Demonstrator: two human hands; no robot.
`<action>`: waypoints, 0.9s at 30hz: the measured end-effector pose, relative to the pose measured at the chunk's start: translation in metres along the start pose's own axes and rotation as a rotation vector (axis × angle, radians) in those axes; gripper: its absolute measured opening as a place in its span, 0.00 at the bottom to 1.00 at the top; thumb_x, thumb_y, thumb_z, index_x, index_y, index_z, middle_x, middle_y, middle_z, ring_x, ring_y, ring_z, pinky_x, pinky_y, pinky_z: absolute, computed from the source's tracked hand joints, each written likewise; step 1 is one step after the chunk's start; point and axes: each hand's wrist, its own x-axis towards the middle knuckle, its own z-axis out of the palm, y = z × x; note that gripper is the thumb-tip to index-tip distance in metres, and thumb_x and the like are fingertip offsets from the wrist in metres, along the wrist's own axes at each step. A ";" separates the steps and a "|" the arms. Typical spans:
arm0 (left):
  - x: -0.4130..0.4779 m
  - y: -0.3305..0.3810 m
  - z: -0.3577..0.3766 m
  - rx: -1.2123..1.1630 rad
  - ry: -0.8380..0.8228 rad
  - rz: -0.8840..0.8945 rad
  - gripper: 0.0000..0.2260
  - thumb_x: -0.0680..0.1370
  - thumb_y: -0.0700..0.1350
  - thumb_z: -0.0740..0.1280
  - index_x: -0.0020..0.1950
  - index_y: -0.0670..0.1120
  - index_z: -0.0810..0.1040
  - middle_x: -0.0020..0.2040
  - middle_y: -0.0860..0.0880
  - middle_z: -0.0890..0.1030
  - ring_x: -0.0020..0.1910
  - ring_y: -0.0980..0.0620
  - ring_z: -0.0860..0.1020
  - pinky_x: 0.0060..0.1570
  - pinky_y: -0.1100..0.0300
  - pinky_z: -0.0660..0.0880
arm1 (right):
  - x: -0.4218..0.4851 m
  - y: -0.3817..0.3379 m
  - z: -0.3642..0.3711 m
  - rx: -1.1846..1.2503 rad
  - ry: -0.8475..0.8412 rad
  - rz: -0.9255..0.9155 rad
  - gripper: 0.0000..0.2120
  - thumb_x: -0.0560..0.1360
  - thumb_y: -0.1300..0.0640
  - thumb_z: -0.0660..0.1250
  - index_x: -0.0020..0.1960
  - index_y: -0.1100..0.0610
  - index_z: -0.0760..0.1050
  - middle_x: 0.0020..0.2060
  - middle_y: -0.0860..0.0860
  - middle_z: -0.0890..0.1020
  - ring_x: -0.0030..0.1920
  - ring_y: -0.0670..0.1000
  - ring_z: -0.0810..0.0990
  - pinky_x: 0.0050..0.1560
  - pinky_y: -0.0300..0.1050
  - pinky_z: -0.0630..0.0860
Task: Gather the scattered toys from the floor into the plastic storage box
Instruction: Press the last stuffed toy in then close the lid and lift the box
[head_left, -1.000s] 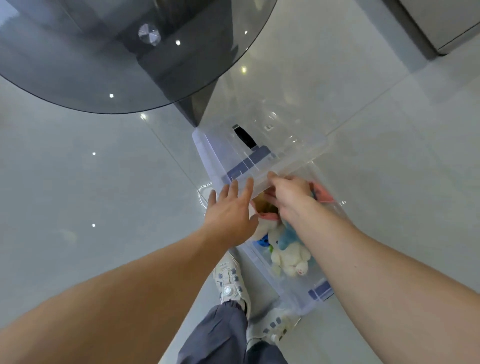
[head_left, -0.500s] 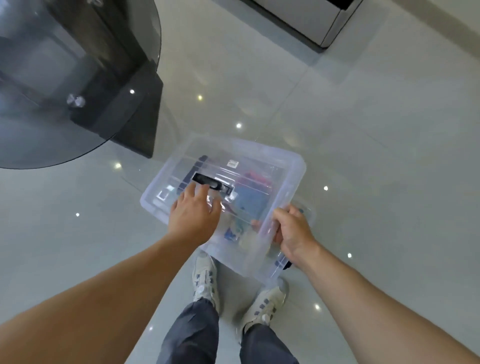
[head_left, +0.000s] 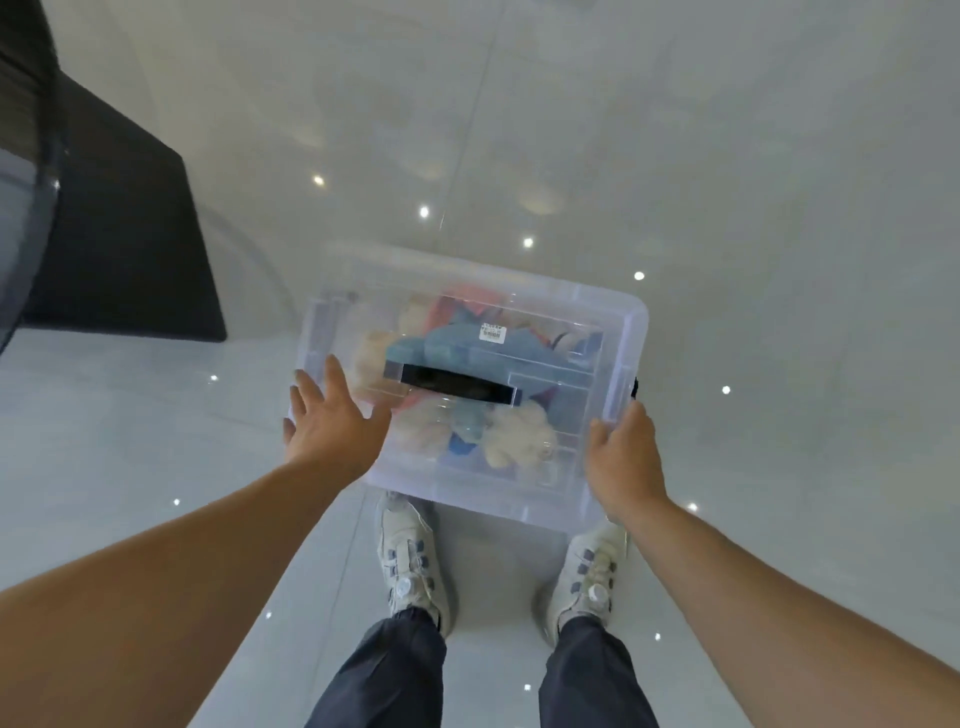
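The clear plastic storage box stands on the pale floor in front of my feet, with its transparent lid on top and a black handle across the middle. Through the lid I see soft toys in cream, blue and orange. My left hand hovers at the box's left front corner, fingers spread, holding nothing. My right hand grips the box's right front corner at the lid's edge.
A dark table base and the rim of a round glass tabletop lie to the left. My two pale shoes stand just behind the box. Glossy floor tiles stretch ahead and to the right.
The lid has come down flat onto the box, which now sits square to me. My left hand has left the lid handle and opened at the left corner. My right hand has shifted to the right corner.
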 end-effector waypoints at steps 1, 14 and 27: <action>0.009 -0.002 0.001 0.019 0.012 -0.003 0.37 0.80 0.63 0.55 0.80 0.52 0.39 0.80 0.39 0.39 0.79 0.40 0.41 0.76 0.40 0.48 | 0.003 0.000 0.011 -0.045 0.013 -0.024 0.26 0.81 0.57 0.58 0.76 0.62 0.55 0.71 0.63 0.66 0.66 0.65 0.72 0.61 0.57 0.74; 0.050 0.000 0.010 0.004 0.328 0.031 0.38 0.77 0.62 0.62 0.77 0.42 0.52 0.68 0.37 0.65 0.65 0.37 0.67 0.61 0.41 0.69 | 0.022 0.016 0.037 -0.003 0.186 -0.033 0.23 0.84 0.57 0.52 0.77 0.56 0.52 0.70 0.60 0.69 0.58 0.64 0.78 0.46 0.48 0.73; 0.082 0.024 -0.004 -0.225 0.065 -0.115 0.46 0.76 0.63 0.66 0.80 0.45 0.41 0.77 0.36 0.56 0.76 0.35 0.57 0.70 0.38 0.60 | 0.044 0.012 0.034 0.235 0.040 0.203 0.28 0.83 0.58 0.54 0.79 0.42 0.51 0.72 0.55 0.70 0.66 0.62 0.74 0.57 0.49 0.72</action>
